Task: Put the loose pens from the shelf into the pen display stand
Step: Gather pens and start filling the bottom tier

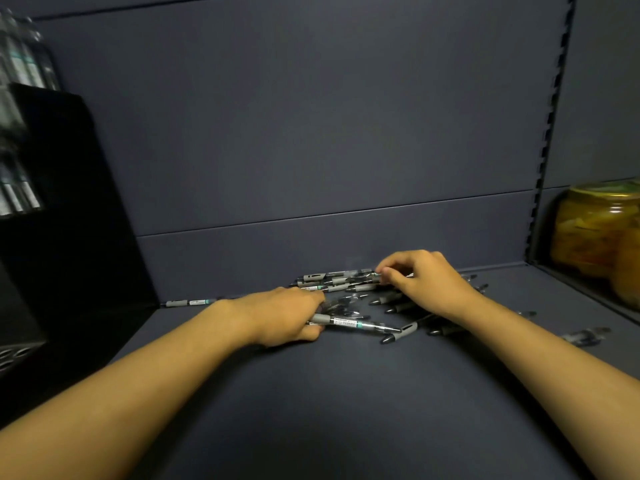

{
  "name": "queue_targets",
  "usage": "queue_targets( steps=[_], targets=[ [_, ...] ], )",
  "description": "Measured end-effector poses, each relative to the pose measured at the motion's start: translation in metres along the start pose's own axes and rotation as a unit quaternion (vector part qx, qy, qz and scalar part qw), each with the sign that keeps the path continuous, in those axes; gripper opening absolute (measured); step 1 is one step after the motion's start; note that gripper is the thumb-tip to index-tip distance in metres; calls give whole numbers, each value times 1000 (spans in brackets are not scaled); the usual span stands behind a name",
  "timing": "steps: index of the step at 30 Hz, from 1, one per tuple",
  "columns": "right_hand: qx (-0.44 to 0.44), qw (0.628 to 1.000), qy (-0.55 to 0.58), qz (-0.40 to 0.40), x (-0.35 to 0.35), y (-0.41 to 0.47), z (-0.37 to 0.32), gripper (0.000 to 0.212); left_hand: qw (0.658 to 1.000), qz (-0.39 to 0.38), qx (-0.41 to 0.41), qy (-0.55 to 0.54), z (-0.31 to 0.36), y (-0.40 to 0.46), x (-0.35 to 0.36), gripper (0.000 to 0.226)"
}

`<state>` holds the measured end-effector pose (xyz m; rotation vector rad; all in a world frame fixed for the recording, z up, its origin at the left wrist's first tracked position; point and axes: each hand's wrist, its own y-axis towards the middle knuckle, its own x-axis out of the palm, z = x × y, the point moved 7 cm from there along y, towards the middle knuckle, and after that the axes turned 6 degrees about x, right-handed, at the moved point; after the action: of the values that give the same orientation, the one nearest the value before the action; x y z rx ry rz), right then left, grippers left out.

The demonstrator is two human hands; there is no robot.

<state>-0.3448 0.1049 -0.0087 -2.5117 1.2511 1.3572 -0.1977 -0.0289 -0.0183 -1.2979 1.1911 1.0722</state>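
Black, the pen display stand (52,209) rises at the shelf's (311,393) left end, its slots holding upright pens. Right of it, loose pens (384,299) lie heaped near the back wall. The left hand (287,318) grips one pen (353,323); the right hand (426,282) pinches another atop the heap. Farther right, a jar (595,226) holds yellow contents.

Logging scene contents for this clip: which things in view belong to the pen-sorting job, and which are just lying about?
Job:
- loose pens heaped on the shelf
- pen display stand, left
- pen held by left hand
- right hand picking in the heap

Lying about:
- jars, far right
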Motion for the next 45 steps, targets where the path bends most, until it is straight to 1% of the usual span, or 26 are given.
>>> queue_targets(
  steps=[2,4,6,8,11,12,15,16,17,18,20,21,24,25,27,28,29,31,34,36,38,41,42,43,44,45],
  targets=[
    [2,1000,4,11,-3,-1,-1,16,1000,28,-4,-14,-4,-6,-1,15],
    [1,1000,14,14,-4,-1,-3,16,994,77,-20,-76,-16,-14,-6,14],
    [-2,999,30,20,-6,-3,-6,16,978,130,-27,-161,-27,-22,-15,13],
    [-6,999,42,26,-7,-4,-12,14,950,196,-25,-240,-31,-32,-27,12],
    [-15,994,101,26,-5,-8,-31,15,875,307,-29,-372,-31,-44,-38,9],
    [-23,990,138,10,-2,-11,-42,23,845,346,-33,-406,-30,-46,-40,10],
    [-33,964,246,-100,21,-25,-88,66,763,437,-36,-475,-19,-43,-34,6],
    [-29,952,278,-126,31,-29,-102,75,738,455,-37,-497,-14,-40,-30,7],
    [-23,945,299,-129,39,-30,-112,79,719,464,-35,-516,-11,-35,-24,12],
    [-15,946,305,-111,45,-29,-119,80,719,470,-37,-511,-9,-31,-20,18],
    [4,955,294,-45,51,-25,-122,75,754,475,-38,-453,-6,-31,-17,28],
    [11,955,297,-16,52,-23,-121,69,764,476,-37,-435,-3,-33,-17,31],
    [35,948,316,13,55,-19,-121,45,758,497,-21,-421,6,-34,-13,32],
    [35,949,314,11,55,-18,-123,43,745,500,-15,-441,11,-30,-13,26],
    [35,956,290,9,57,-15,-128,44,686,496,-13,-532,16,-25,-13,13],
    [34,961,274,13,58,-15,-130,45,667,505,-40,-546,13,-23,-12,14],
    [28,966,256,18,59,-15,-131,46,642,506,-39,-574,10,-22,-11,17],
    [11,976,217,20,63,-17,-133,49,627,515,-40,-583,5,-20,-5,21],
    [14,977,212,22,66,-17,-130,56,632,545,-100,-541,-5,-19,4,22],
    [7,976,215,33,65,-17,-130,61,625,541,-113,-551,-5,-18,-1,35],
    [-6,975,217,35,67,-18,-130,68,631,517,-101,-570,-3,-15,1,38],
    [-11,974,223,29,72,-21,-125,74,651,493,-59,-573,4,-11,7,20],
    [-8,973,230,34,72,-22,-123,73,658,484,-54,-574,4,-11,9,18],
    [-6,970,238,43,71,-23,-121,71,680,502,-79,-528,4,-17,6,24],
    [-5,968,247,53,69,-24,-119,70,684,519,-95,-504,3,-22,3,30],
    [-4,965,255,61,68,-24,-117,67,689,541,-89,-474,1,-27,2,32]
  ],
)
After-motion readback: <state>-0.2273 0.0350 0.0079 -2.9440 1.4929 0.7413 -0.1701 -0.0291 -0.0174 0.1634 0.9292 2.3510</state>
